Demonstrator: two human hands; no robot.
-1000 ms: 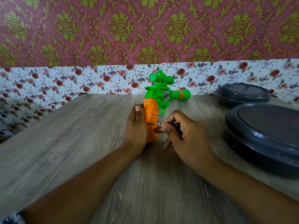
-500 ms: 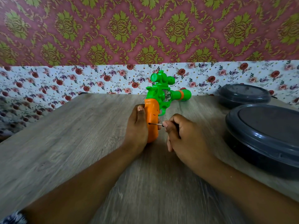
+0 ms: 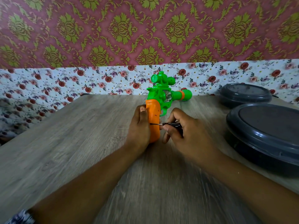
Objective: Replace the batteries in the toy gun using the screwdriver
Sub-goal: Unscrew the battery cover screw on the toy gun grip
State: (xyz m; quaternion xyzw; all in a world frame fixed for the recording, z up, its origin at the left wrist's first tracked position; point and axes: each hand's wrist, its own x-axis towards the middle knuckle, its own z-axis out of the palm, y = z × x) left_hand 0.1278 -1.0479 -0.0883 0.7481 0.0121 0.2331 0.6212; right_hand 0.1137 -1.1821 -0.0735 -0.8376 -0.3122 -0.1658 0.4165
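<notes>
The toy gun [image 3: 161, 96] stands upright on the wooden table [image 3: 72, 143], green body and scope on top, barrel pointing right, orange grip [image 3: 154, 113] at the bottom. My left hand [image 3: 139, 128] grips the orange grip from the left, thumb up along its edge. My right hand [image 3: 189, 135] pinches a small black screwdriver [image 3: 169, 124] held level, its thin metal tip against the side of the orange grip. The fingers hide most of the handle.
Two dark grey round lidded containers stand at the right: a large one [image 3: 265, 135] close to my right hand and a smaller one [image 3: 244, 96] behind it near the floral wall. Bare table spreads to the left and in front.
My right hand has shifted slightly and its fingers have turned on the screwdriver, showing more of the black handle. The gun and my left hand stay in place.
</notes>
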